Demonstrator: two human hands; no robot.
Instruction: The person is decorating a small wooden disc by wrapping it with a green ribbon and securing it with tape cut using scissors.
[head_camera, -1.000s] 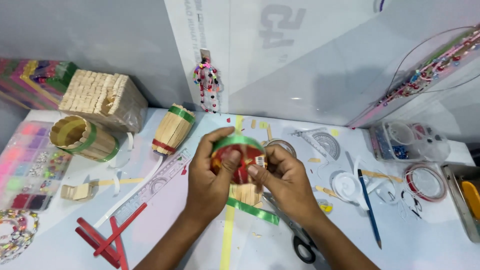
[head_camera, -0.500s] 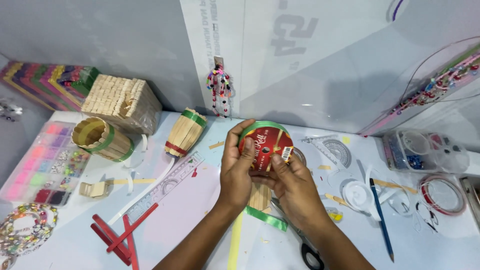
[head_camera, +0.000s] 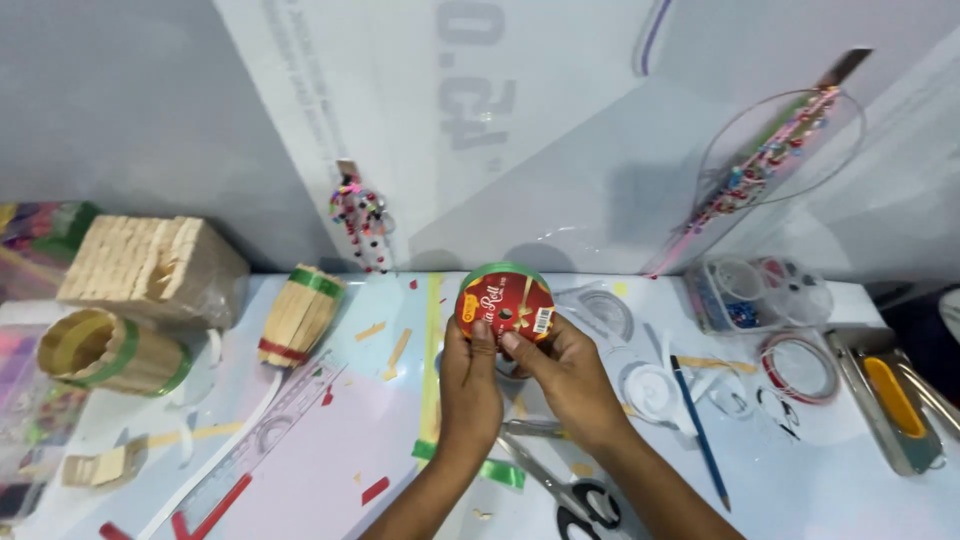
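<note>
I have the green ribbon spool (head_camera: 505, 306) lifted off the bench (head_camera: 330, 440) now, held up in front of me at about the middle of the scene, its red round face turned toward my eyes. A second ago it sat lower, close over the little stack of wooden sticks, and my hands were curled more around it; since then I have raised it and tilted the flat side up, so the label end and centre hole show plainly. My left hand (head_camera: 468, 385) grips the spool from below and the left, fingers closed on its rim, thumb on the red face. My right hand (head_camera: 570, 375) closes on it from the right, thumb pressing the face near the white patch.

The loose green ribbon (head_camera: 490, 468) lies on the bench below my wrists, near the scissors (head_camera: 560, 490), running toward the yellow strip that goes away to the far wall. I cannot tell whether that ribbon is joined to the spool.

To the left stand the stick barrel with green and red bands (head_camera: 300, 310), the round stick cup (head_camera: 110, 352) and the stick house (head_camera: 150, 268). To the right lie a blue pencil (head_camera: 698, 428) and a clear bead box (head_camera: 755, 292).
</note>
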